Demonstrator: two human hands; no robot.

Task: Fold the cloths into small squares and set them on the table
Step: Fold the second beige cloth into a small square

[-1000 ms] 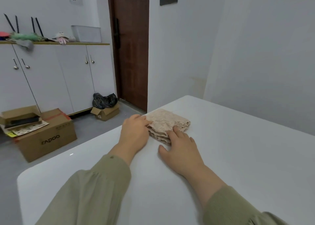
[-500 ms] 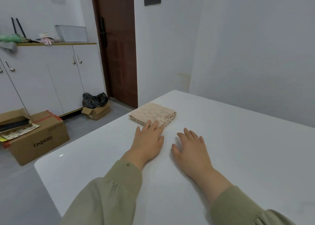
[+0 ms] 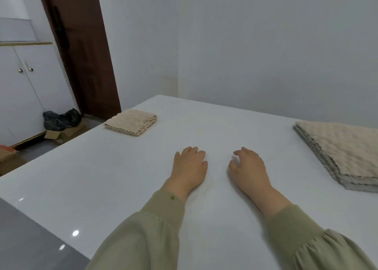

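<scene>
A small beige lace cloth (image 3: 132, 122), folded into a square, lies at the far left corner of the white table (image 3: 102, 177). A stack of larger beige and grey cloths (image 3: 345, 153) lies flat at the table's right side, partly cut off by the frame. My left hand (image 3: 190, 165) rests palm down on the bare table, fingers loosely bent, holding nothing. My right hand (image 3: 247, 167) hovers or rests beside it, fingers loosely curled and empty. Both hands are well short of the folded cloth and left of the stack.
White walls stand behind the table. To the left are a brown door (image 3: 81, 51), white cabinets (image 3: 26, 85), and a cardboard box with a black bag (image 3: 61, 120) on the grey floor. The table's left edge runs diagonally toward me.
Both hands let go of the folded lace cloth and drew back toward me. The view swung right, bringing the stack of cloths into sight.
</scene>
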